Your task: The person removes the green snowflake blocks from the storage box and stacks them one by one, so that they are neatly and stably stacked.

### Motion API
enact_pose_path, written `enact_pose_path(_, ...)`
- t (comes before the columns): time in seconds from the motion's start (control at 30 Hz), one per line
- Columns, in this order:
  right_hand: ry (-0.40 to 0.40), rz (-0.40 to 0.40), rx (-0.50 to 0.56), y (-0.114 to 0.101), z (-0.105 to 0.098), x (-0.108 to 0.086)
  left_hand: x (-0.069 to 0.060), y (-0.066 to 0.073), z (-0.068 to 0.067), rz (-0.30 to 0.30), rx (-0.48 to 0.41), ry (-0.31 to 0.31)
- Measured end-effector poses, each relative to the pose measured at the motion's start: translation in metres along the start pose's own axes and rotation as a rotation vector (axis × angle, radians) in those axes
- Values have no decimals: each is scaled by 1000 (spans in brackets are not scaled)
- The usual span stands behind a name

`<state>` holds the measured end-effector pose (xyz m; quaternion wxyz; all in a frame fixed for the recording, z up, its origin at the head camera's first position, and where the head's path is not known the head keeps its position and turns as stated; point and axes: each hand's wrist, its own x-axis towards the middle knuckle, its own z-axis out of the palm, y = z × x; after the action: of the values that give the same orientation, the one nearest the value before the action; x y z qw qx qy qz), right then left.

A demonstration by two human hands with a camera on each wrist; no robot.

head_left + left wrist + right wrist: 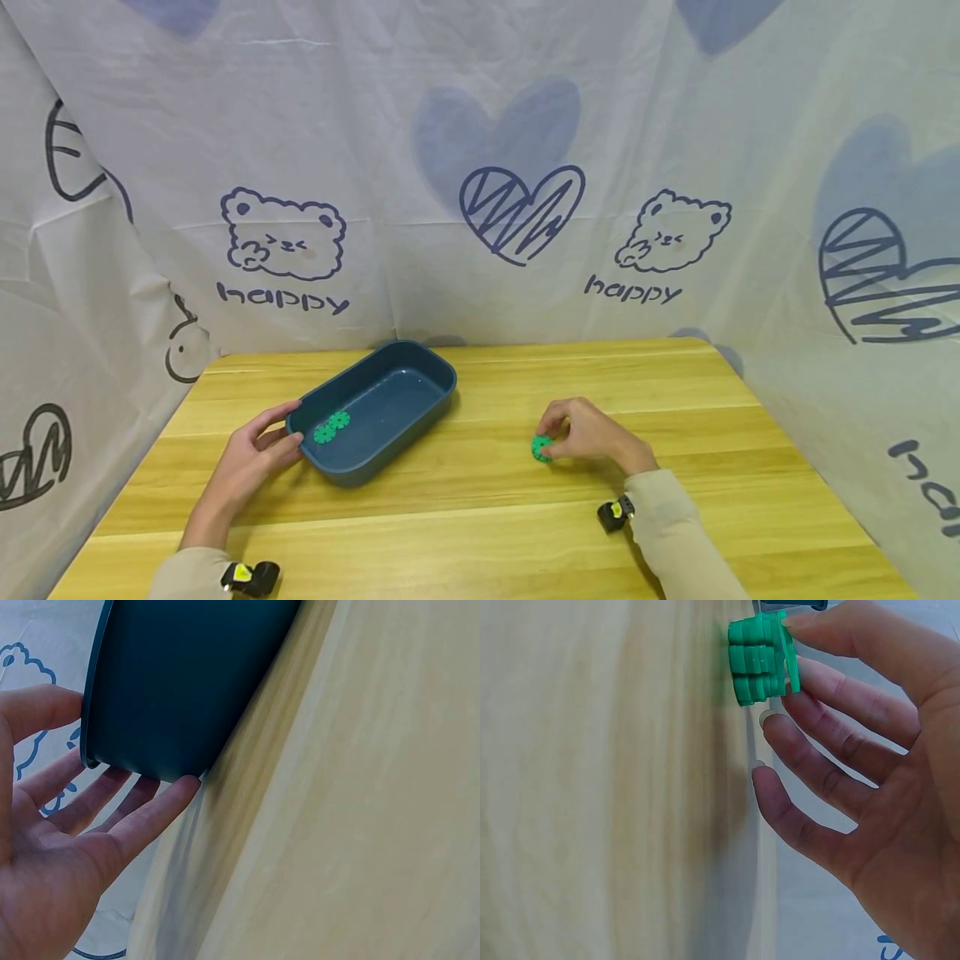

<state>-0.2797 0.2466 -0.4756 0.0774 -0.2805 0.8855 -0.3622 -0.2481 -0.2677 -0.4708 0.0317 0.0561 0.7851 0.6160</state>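
Observation:
A dark blue plastic bin [390, 408] stands on the left half of the table, set at a slant. My left hand [251, 458] holds its near-left end, thumb at the rim and fingers against the outer wall [172, 697]. Two green snowflake discs [324, 433] lie inside that end of the bin. To the right, a short stack of green snowflake discs [751, 660] sits on the tabletop. My right hand [588, 433] pinches the top disc [790, 656] between thumb and forefinger. That disc tilts away from the others; the remaining fingers are loosely bent.
The wood-grain table [480, 533] runs back to a white cloth [375, 167] printed with hearts and bears. More cloth hangs at both sides. Black wrist cameras [615, 514] sit on both sleeves.

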Motion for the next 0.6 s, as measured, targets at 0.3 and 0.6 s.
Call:
enact_pose_path(0.3,-7,16,9,-1,1,1,0,0,1,5,-3,-1)
enact_pose_path(0.6,-9,19,5,-1,0,0,0,0,1,5,-8,-3)
